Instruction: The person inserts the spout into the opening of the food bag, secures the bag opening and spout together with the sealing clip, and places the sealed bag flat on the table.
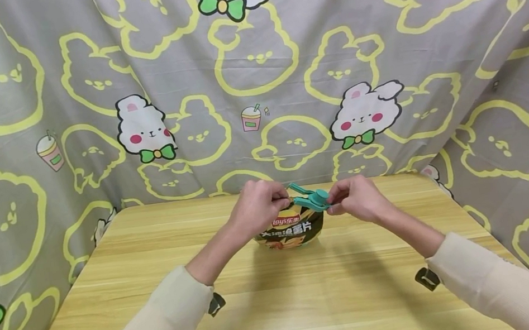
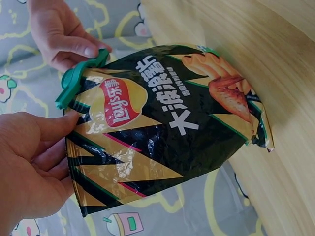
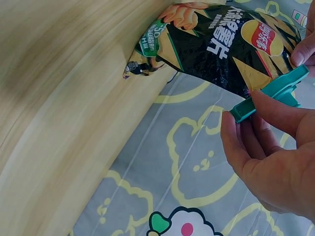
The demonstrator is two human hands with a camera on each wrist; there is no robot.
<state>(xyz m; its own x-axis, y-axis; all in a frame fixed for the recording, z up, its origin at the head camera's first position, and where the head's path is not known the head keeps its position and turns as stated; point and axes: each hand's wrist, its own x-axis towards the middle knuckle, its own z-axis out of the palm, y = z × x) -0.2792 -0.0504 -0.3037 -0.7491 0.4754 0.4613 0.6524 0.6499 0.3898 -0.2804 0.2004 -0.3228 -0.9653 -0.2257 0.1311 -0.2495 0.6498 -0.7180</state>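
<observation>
A black and gold bag of potato chips with a red and yellow logo stands upright on the table. My left hand pinches its top edge on the left, thumb on the printed front in the left wrist view. With thumb and fingers my right hand grips a teal bag clip, whose two arms spread apart toward the left hand. In the right wrist view the clip lies across the bag's top right corner, and the right thumb presses along it.
The wooden table spreads out in front and to both sides. Just behind its far edge hangs a grey curtain with yellow outlines and cartoon animals. Dark bands with small devices sit at both wrists.
</observation>
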